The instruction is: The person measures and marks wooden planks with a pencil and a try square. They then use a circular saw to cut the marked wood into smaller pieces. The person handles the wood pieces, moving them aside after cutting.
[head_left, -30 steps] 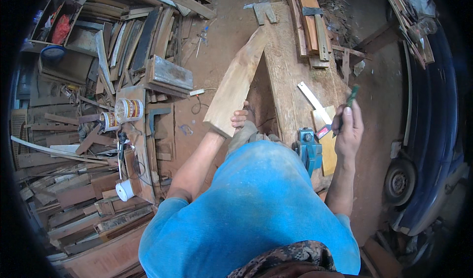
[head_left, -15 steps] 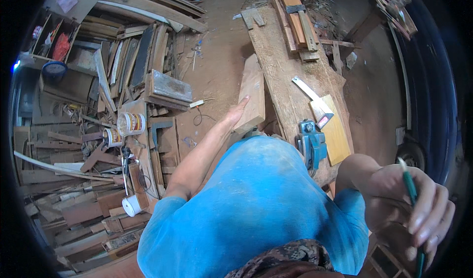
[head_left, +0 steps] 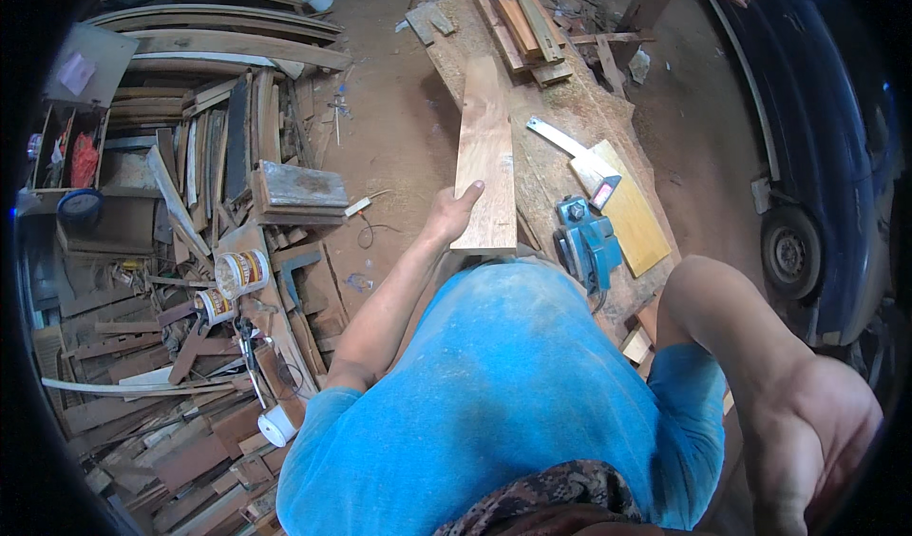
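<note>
My left hand is closed around the left edge of a long wooden board, its thumb on the upper face. The board points away from my body, its near end close to my shirt and its far end over the workbench. My right hand is raised close to the camera at the lower right; its fingers are mostly hidden and no pencil shows there. On the bench, to the right of the board, are a teal electric planer and a try square lying on a yellowish board.
The sawdust-covered workbench bears stacked planks with a hammer at its far end. Piled timber and paint buckets fill the left side. A dark blue vehicle stands at right.
The board has swung so its far end lies over the bench, with its broad face up. My right hand has turned and moved lower; the green pencil it held is out of sight.
</note>
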The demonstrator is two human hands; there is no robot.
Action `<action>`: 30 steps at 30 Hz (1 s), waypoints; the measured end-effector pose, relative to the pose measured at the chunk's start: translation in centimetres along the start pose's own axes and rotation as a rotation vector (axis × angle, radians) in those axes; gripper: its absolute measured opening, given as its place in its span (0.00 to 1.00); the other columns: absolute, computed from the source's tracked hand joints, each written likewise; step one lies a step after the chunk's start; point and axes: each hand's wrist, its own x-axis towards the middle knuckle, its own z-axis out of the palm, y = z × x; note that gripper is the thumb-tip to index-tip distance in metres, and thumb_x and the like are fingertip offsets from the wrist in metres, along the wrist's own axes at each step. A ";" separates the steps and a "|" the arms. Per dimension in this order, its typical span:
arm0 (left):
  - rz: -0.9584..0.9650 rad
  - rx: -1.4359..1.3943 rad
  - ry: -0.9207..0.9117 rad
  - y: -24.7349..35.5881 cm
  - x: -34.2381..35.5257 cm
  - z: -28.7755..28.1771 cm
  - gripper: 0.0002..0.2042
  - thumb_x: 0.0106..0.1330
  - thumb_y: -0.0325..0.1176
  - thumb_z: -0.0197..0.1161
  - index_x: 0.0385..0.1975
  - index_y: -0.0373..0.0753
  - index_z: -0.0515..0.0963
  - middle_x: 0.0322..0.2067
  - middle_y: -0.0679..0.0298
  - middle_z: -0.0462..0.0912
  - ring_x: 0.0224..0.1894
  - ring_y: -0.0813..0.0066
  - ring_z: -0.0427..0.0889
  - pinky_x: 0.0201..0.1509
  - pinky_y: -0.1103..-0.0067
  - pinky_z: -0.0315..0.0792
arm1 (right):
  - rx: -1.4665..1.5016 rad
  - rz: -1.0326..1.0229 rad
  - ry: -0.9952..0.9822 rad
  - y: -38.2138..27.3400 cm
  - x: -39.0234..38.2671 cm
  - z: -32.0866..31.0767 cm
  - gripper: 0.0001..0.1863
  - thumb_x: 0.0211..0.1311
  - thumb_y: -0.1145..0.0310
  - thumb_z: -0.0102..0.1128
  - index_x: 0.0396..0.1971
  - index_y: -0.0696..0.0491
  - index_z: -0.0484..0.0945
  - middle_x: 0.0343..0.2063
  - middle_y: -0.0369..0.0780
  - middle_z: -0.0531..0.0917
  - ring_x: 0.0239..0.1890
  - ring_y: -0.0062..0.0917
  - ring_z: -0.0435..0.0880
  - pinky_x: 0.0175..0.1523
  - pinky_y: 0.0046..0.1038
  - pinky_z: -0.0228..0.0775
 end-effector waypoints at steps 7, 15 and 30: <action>0.012 -0.011 -0.069 -5.0 3.5 1.9 0.33 0.72 0.56 0.60 0.56 0.24 0.77 0.49 0.48 0.86 0.51 0.59 0.85 0.57 0.68 0.75 | -0.625 0.367 0.054 5.5 -8.4 -1.0 0.11 0.66 0.79 0.59 0.48 0.58 0.74 0.51 0.44 0.79 0.44 0.26 0.81 0.52 0.26 0.79; -0.063 -0.105 -0.104 -2.9 0.3 -0.2 0.30 0.77 0.53 0.56 0.62 0.28 0.74 0.53 0.51 0.84 0.52 0.66 0.84 0.56 0.72 0.76 | -0.646 1.611 -0.098 8.8 -32.6 -9.7 0.11 0.66 0.69 0.68 0.44 0.59 0.83 0.34 0.37 0.86 0.36 0.19 0.82 0.45 0.24 0.75; -0.271 -0.687 -0.381 -6.6 2.5 -2.8 0.35 0.74 0.63 0.52 0.64 0.35 0.73 0.50 0.56 0.84 0.45 0.72 0.86 0.48 0.74 0.82 | -0.712 1.764 -0.261 7.5 -38.1 -11.8 0.14 0.65 0.65 0.68 0.44 0.59 0.85 0.36 0.43 0.88 0.37 0.25 0.85 0.47 0.29 0.77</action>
